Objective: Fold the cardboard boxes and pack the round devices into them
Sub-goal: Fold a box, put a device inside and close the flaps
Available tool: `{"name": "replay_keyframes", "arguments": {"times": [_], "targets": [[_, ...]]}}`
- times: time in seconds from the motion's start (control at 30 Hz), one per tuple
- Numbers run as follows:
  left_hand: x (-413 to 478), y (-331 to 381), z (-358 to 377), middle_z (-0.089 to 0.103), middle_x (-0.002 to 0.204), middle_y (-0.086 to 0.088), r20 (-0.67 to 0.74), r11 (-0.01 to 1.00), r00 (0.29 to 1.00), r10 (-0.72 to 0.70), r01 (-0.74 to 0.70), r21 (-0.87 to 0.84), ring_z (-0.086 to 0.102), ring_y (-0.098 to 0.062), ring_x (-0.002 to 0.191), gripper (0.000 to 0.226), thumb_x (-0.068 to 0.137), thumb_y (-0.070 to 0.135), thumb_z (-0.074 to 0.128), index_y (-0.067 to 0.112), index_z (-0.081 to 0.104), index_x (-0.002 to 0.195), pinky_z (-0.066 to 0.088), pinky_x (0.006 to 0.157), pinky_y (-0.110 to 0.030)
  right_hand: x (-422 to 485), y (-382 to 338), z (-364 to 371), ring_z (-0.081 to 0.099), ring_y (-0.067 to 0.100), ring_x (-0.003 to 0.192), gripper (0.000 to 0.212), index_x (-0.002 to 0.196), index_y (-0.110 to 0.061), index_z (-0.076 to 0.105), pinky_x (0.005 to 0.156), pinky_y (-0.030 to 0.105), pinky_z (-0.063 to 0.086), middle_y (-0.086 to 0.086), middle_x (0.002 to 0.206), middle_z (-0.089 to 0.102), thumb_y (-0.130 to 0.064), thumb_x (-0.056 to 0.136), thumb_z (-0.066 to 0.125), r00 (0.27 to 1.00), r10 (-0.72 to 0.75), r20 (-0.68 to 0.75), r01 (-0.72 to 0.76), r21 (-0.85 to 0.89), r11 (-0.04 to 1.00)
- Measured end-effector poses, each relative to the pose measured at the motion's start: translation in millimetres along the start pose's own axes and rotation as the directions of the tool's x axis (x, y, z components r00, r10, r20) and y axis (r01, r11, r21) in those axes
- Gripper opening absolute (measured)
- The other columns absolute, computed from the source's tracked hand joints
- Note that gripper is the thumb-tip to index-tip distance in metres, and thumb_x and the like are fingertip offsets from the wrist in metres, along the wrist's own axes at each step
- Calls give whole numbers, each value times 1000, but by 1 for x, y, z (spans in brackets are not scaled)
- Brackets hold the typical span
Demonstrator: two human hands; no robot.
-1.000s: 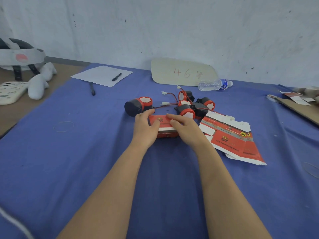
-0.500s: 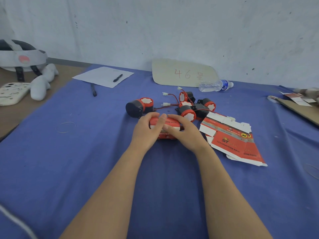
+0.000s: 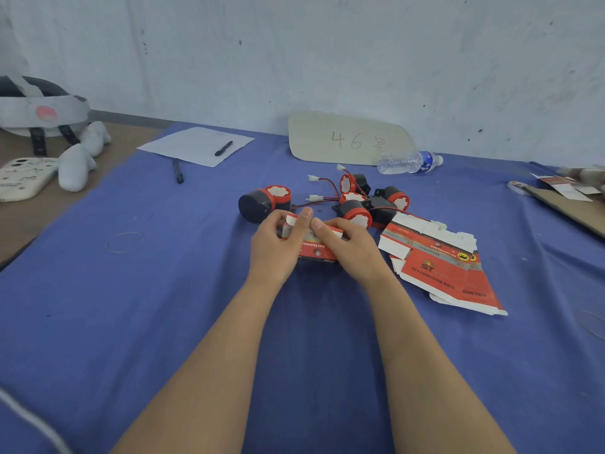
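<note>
Since half a second back the little red box (image 3: 317, 252) has tipped toward the camera, so its glossy printed side shows now. A white end flap (image 3: 290, 221) has also popped up on the left. Left hand (image 3: 276, 249) is curled round that end, thumb up against the flap. Right hand (image 3: 352, 247) grips the other end, fingers bent over the top edge. Box sits low over the blue cloth counter (image 3: 147, 306); can't tell if it's touching. Just behind it are the round devices (image 3: 265, 202): stubby black cylinders with red rims and white scalloped caps, trailing thin red and black wires (image 3: 328, 199). Flat box blanks (image 3: 442, 270), red and white card, lie to the right.
</note>
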State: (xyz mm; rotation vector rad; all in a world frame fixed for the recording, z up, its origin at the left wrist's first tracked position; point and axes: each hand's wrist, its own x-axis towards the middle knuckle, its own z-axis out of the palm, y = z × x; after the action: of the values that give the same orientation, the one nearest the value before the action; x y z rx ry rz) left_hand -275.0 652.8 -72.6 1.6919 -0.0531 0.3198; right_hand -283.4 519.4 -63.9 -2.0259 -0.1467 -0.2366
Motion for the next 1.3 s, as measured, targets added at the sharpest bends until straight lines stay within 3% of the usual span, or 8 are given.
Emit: {"name": "replay_keyframes", "arguments": {"times": [0.2,0.33,0.4,0.53,0.63,0.73,1.13,1.3], "targets": [[3,2,3,69,98,4,-5,968,995,-95,91,-235,67,-8,88,34,87,51,60,24,61,107,52,73,-18,2,0,6,64,1,82,24,94,-34,63,59,6,45,-14,89,66,-55,88,53,996,6,-84,0,71,997],[5,7,5,65,123,-3,93,836,967,-238,253,-488,63,-16,112,66,86,51,60,15,42,138,46,102,-34,8,-4,17,65,8,85,47,100,-24,69,65,15,51,-3,94,70,-63,88,46,939,173,-298,-111,213,971],[2,8,8,68,119,-5,194,801,945,-265,327,-502,65,-18,109,55,88,50,58,14,52,130,51,92,-29,10,-6,21,66,11,86,51,93,-20,70,75,30,55,-3,90,70,-64,88,44,931,228,-285,-160,244,957],[0,8,9,69,116,-5,205,763,935,-291,356,-540,68,-17,103,47,88,43,62,17,55,127,57,81,-30,8,-9,24,52,-5,52,50,58,-23,58,57,20,39,-17,50,57,-59,91,46,970,148,-192,-130,103,986],[3,7,4,71,112,-5,221,766,944,-244,328,-553,69,-19,101,36,90,35,63,19,57,122,57,85,-35,8,-11,15,57,7,66,53,74,-6,65,63,23,48,-6,65,62,-53,93,49,980,181,-85,-161,207,965],[3,9,0,73,104,-5,317,723,927,-199,357,-592,70,-19,97,28,86,33,65,20,64,110,55,88,-39,7,-8,4,63,9,69,38,80,-16,67,52,12,50,-5,74,70,-44,97,48,981,190,-43,-174,254,951],[2,6,11,69,113,-1,159,887,959,-236,279,-369,68,-13,100,48,89,46,61,16,55,126,56,84,-30,2,-11,21,62,-9,76,39,92,-35,63,60,10,44,-23,78,65,-63,93,35,990,95,-100,-80,138,987],[-3,4,19,64,115,3,61,973,985,-159,167,-159,62,-12,104,47,92,54,50,21,53,125,51,88,-28,6,-8,22,58,14,80,36,87,-25,57,68,30,45,-6,81,61,-44,102,30,986,-13,-165,3,-58,998]]}}
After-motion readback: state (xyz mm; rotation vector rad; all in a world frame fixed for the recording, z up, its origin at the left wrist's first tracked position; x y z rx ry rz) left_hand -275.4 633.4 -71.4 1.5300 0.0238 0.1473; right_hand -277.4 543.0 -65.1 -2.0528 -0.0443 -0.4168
